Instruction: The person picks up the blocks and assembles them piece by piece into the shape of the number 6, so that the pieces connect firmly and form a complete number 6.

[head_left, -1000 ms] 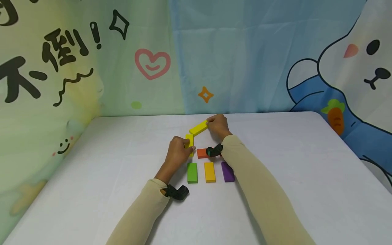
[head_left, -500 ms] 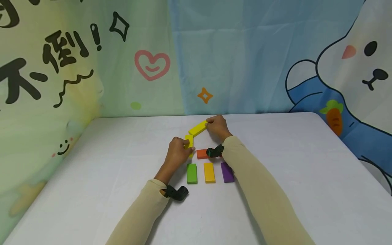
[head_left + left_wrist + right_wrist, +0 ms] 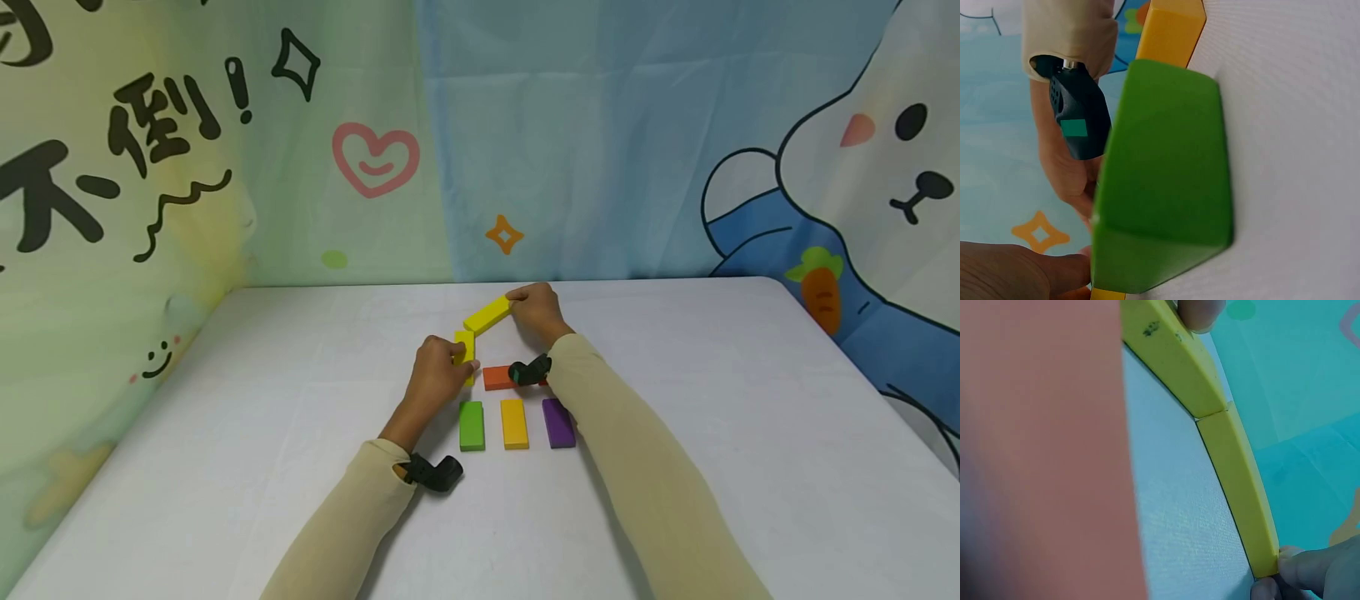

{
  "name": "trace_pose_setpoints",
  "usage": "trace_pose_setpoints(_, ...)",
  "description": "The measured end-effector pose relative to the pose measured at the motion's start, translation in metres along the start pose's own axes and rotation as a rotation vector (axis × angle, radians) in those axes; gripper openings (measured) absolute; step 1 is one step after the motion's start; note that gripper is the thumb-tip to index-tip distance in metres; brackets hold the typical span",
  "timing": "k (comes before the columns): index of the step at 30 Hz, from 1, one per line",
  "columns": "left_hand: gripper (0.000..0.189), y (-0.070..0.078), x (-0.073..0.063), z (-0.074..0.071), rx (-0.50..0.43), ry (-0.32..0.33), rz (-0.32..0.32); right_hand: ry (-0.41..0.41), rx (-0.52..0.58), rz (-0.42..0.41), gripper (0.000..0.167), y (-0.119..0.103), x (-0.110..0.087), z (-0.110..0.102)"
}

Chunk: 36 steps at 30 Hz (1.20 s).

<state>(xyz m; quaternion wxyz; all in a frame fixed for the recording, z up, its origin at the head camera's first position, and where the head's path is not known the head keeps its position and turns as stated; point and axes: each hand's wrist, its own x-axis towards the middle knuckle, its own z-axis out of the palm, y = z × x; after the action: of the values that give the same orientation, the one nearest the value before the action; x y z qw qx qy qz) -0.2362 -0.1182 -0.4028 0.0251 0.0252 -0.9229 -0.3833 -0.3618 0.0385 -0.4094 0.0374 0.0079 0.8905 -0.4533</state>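
In the head view my left hand (image 3: 435, 371) grips a yellow block (image 3: 466, 340), thumb and fingers on its two long sides. My right hand (image 3: 537, 312) pinches the far end of a second yellow block (image 3: 487, 315), which slants up and to the right. The right wrist view has these two blocks meeting end to end at an angle: the first yellow block (image 3: 1169, 353) above, the second yellow block (image 3: 1241, 494) below, both on the white tabletop. A green block (image 3: 1166, 156) fills the middle of the left wrist view, just beyond my left thumb.
Nearer me, the green block (image 3: 472, 427), an amber block (image 3: 514, 424) and a purple block (image 3: 558, 423) form a row. Behind them lies an orange-red block (image 3: 498, 378), partly covered by the right wrist camera (image 3: 529, 370). A printed cloth (image 3: 600, 150) hangs behind the table.
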Motion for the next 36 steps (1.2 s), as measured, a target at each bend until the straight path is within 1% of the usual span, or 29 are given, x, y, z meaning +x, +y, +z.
trace_pose_setpoints(3,0.045,0.002,-0.001,0.0,0.005,-0.001,-0.001,-0.026,-0.008,-0.015,0.031,0.004,0.001,-0.002)
trace_pose_setpoints(12,0.046,0.003,0.0,-0.001,-0.001,-0.001,-0.011,-0.135,0.031,-0.116,0.037,0.01,-0.003,-0.014)
trace_pose_setpoints(15,0.046,0.004,-0.001,-0.002,-0.002,0.0,-0.012,-0.176,0.026,-0.121,0.038,0.011,-0.002,-0.018)
trace_pose_setpoints(19,0.047,0.003,-0.001,-0.002,-0.002,0.002,-0.015,-0.234,-0.021,-0.112,0.043,0.011,-0.002,-0.023)
trace_pose_setpoints(23,0.047,0.002,-0.002,-0.001,0.001,-0.003,-0.022,-0.294,-0.036,-0.107,0.047,0.008,-0.007,-0.029)
trace_pose_setpoints(26,0.047,0.002,-0.003,0.0,0.003,-0.006,-0.026,-0.306,-0.041,-0.117,0.05,0.006,-0.012,-0.033)
trace_pose_setpoints(29,0.047,0.002,-0.003,-0.001,0.001,0.005,-0.025,-0.297,-0.056,-0.158,0.05,0.004,-0.016,-0.035)
trace_pose_setpoints(33,0.046,0.003,-0.003,-0.001,-0.005,0.014,-0.016,-0.257,-0.081,-0.237,0.047,0.005,-0.022,-0.037)
trace_pose_setpoints(36,0.046,0.003,-0.003,-0.001,-0.002,0.004,-0.006,-0.219,-0.099,-0.286,0.045,0.005,-0.026,-0.04)
